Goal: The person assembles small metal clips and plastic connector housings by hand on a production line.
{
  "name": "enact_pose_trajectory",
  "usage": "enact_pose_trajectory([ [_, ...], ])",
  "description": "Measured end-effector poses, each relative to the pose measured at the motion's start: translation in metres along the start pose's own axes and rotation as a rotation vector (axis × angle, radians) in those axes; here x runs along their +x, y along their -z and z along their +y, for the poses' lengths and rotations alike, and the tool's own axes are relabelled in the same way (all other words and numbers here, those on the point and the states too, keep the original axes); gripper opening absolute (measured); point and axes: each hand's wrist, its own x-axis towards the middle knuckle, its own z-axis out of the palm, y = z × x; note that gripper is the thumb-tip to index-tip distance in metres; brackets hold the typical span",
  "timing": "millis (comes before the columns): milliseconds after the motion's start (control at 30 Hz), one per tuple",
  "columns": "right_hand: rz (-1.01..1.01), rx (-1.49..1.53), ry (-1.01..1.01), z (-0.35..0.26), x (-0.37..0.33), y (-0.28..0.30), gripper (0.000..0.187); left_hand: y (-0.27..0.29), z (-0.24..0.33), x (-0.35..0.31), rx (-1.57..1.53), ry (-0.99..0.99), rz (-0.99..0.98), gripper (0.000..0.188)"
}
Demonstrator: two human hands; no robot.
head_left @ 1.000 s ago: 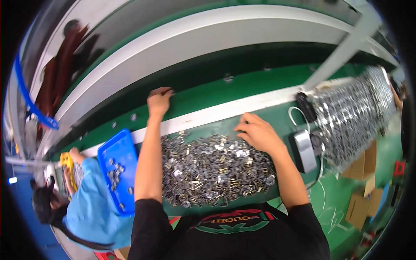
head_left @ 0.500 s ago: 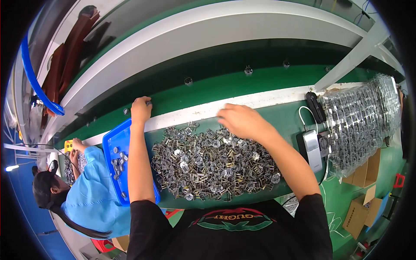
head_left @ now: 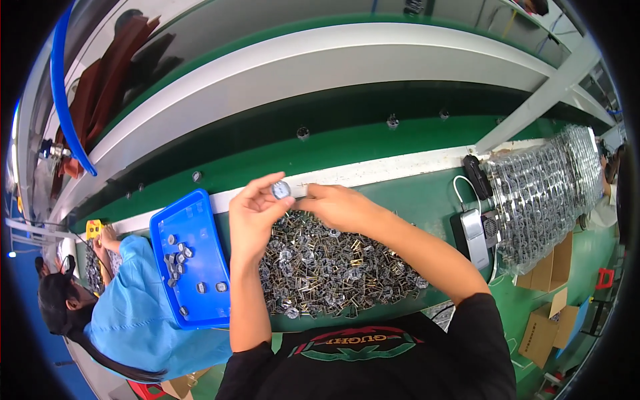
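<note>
In front of me, my left hand [head_left: 251,208] pinches a small round part [head_left: 281,190] with a pale, shiny face between thumb and fingers. Close beside it, my right hand [head_left: 339,205] has its fingertips pressed together; what they hold is too small and blurred to make out. Both hands are raised over the far left edge of a wide heap of small parts [head_left: 333,267], clear and dark with brass-coloured pins. Left of my forearm stands a blue plastic tray [head_left: 207,257] holding several round grey parts [head_left: 177,260].
Beyond a white rail [head_left: 373,171] runs a green belt [head_left: 253,160] carrying a few spaced-out parts [head_left: 303,133]. At right are a white device with a cable [head_left: 475,240], stacked clear plastic trays [head_left: 533,193] and a cardboard box [head_left: 541,333]. A co-worker in blue [head_left: 150,300] sits at left.
My left hand has come back from the belt edge toward the right with the round part. My right hand has moved left to meet it. The tray's inside is now uncovered.
</note>
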Motion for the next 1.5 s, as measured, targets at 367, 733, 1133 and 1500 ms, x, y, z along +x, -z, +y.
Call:
enact_pose_trajectory([
  [367,0.546,0.989,-0.545,-0.06,-0.062,0.049,0.018,-0.034,-0.007,-0.039,-0.011,0.021,-0.057,0.04],
  [733,0.697,0.22,-0.152,-0.085,-0.054,0.051,0.015,-0.05,-0.007,-0.055,0.09,-0.162,-0.05,0.039],
  [1133,0.642,0.132,-0.13,-0.081,-0.06,0.043,0.019,-0.051,-0.003,-0.056,0.003,-0.062,-0.094,0.036],
  [1500,0.478,-0.055,-0.559,-0.019,-0.122,0.085,0.023,-0.017,0.001,0.031,0.27,0.019,0.018,0.021],
])
